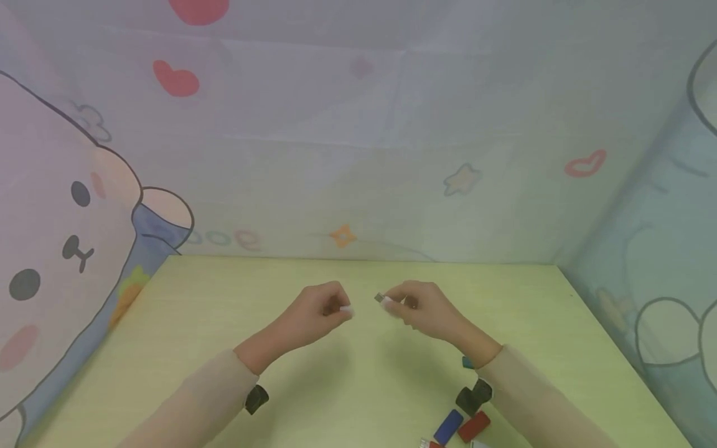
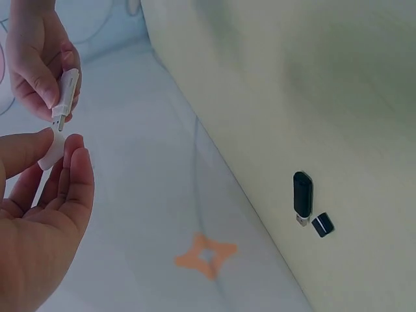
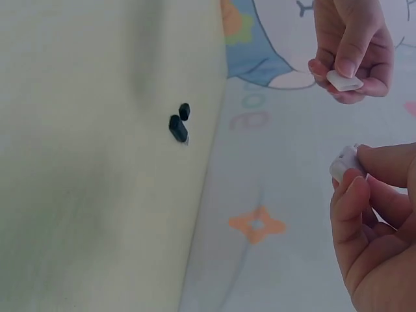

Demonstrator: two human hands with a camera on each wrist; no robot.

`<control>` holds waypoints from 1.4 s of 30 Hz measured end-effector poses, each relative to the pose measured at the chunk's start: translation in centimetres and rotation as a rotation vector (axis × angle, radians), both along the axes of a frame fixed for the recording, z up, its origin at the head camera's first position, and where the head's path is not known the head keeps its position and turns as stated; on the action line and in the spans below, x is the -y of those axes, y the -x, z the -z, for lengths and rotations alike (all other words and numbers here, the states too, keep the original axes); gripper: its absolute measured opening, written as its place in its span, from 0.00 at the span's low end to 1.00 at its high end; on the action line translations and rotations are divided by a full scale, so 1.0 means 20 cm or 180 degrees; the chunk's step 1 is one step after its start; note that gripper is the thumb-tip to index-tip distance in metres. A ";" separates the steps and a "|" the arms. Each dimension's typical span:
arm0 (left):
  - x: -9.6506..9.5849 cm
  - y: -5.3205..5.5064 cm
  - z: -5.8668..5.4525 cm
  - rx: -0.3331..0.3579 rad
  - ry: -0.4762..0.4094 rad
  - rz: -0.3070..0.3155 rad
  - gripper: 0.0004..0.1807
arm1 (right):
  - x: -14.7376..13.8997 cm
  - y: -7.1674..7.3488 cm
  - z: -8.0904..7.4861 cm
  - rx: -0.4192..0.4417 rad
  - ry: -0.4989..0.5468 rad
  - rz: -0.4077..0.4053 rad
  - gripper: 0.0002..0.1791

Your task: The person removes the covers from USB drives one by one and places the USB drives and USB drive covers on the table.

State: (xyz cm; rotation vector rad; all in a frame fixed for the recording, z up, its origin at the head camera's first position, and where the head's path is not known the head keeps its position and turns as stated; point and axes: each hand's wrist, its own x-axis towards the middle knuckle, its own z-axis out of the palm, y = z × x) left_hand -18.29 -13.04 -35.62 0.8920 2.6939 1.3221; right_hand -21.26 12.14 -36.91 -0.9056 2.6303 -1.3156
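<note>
0 readable texts, brands, numbers or signs. Faint rounded letter-like shapes [image 1: 228,239] on backdrop [image 1: 313,118], low near table edge; too blurred to read.

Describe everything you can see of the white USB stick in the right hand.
The white USB stick has a slim body that looks like plastic, with a bare metal plug at one end. It is uncapped. The right hand pinches it between thumb and fingers, up off the table, its plug pointing toward the left hand. Only the right hand touches it; a gap parts it from the white cap. Fingers hide some of its body.
</note>
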 end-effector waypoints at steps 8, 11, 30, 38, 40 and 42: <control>-0.04 0.12 0.00 0.0123 -0.0112 -0.0301 0.03 | 0.05 0.14 0.00 0.0247 0.0159 0.0216 0.16; -0.05 0.16 0.01 0.0123 -0.0114 -0.0410 0.04 | 0.07 0.17 0.00 0.0346 0.0255 0.0308 0.17; -0.12 0.38 0.17 0.0508 -0.0544 -0.0985 0.04 | 0.18 0.35 0.13 0.0699 0.0524 0.0601 0.20; -0.13 0.43 0.23 0.0485 -0.0687 -0.1041 0.06 | 0.22 0.40 0.18 0.0738 0.0546 0.0747 0.19; -0.13 0.44 0.25 0.0463 -0.0653 -0.1076 0.07 | 0.22 0.40 0.19 0.0760 0.0548 0.0771 0.19; -0.13 0.44 0.27 0.0457 -0.0629 -0.1127 0.07 | 0.23 0.41 0.20 0.0781 0.0530 0.0807 0.19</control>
